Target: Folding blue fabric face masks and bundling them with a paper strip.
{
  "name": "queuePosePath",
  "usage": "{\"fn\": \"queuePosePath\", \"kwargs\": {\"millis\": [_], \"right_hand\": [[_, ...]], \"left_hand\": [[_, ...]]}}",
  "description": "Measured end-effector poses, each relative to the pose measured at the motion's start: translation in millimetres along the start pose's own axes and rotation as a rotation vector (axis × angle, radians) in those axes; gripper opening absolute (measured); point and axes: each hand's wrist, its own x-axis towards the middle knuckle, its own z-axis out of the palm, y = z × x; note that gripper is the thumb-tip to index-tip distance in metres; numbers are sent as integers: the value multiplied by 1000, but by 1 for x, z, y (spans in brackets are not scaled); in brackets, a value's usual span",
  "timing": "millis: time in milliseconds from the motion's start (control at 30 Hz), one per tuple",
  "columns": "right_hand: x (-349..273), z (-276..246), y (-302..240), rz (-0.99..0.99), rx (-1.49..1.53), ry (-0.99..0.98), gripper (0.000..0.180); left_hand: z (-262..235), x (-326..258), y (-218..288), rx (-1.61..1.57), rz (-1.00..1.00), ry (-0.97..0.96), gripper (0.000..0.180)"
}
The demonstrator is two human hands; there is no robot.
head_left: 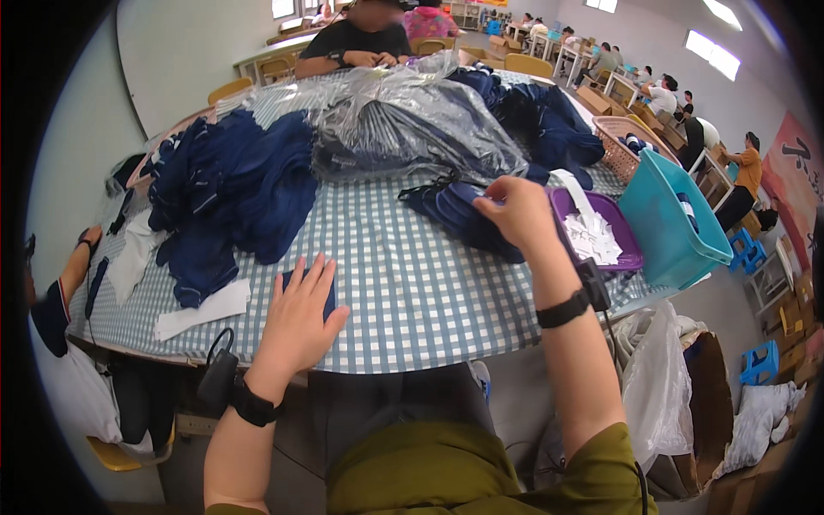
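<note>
My left hand [300, 313] lies flat with fingers stretched on a small dark-blue piece of cloth [330, 302] near the table's front edge, covering most of it. To the right, my right hand [522, 213] is closed, thumb and fingers pinching the edge of a navy cloth piece in a pile [459, 219]. Its fingertips are partly hidden by the hand. Beside that hand stands a purple basket [637, 245] with white paper slips [592, 239] in it. A large heap of navy cloth [240, 180] spreads left of centre, beyond my left hand.
Clear plastic bags [412, 129] with dark goods cover the table's far middle. A turquoise bin [674, 227] and pink basket [614, 129] stand at the right. White strips [204, 311] lie front left. One person [356, 43] sits opposite, another [77, 257] at the left edge.
</note>
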Motion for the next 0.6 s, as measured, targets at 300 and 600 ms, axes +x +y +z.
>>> {"fn": "queuePosePath", "kwargs": {"millis": [300, 600], "right_hand": [[3, 8, 2, 3, -78, -56, 20], [1, -3, 22, 13, -113, -100, 22]], "left_hand": [[3, -2, -1, -15, 2, 17, 75], [-35, -17, -38, -843, -132, 733, 41]]}}
